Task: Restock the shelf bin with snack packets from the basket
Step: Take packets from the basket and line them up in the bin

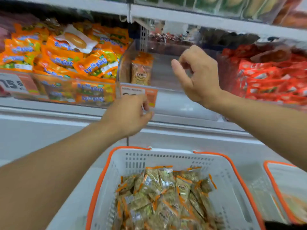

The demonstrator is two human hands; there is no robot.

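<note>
At the bottom centre of the frame sits my white basket (166,159) with orange rim and handles, its slotted far wall bare and its floor heaped with clear snack packets (166,198) trimmed in orange, lying loose at all angles. A second orange-rimmed basket (285,178) shows partly at the lower right edge, blurred. My left forearm runs up from the lower left, and my left hand (127,115) is at mid-frame, fingers curled in against the thumb just below an orange price tag (149,94); whether it pinches the tag or the shelf edge I cannot tell, and no packet shows in it. My right hand (197,75) is raised in the centre right, in front of the clear bin (166,70), fingers loosely curled, thumb out, nothing in its grasp. The bin stands on the white shelf (182,105) at upper centre; inside it, against its left wall, one snack packet (142,70) stands upright, with the rest of the bin floor bare as far as the right hand lets me see. To the upper left, a bin is piled with orange packets (63,58), a pale bun wrapper (76,40) lying on top. To the upper right lie red packets (272,77). Above runs another shelf, its goods too blurred to identify.
</note>
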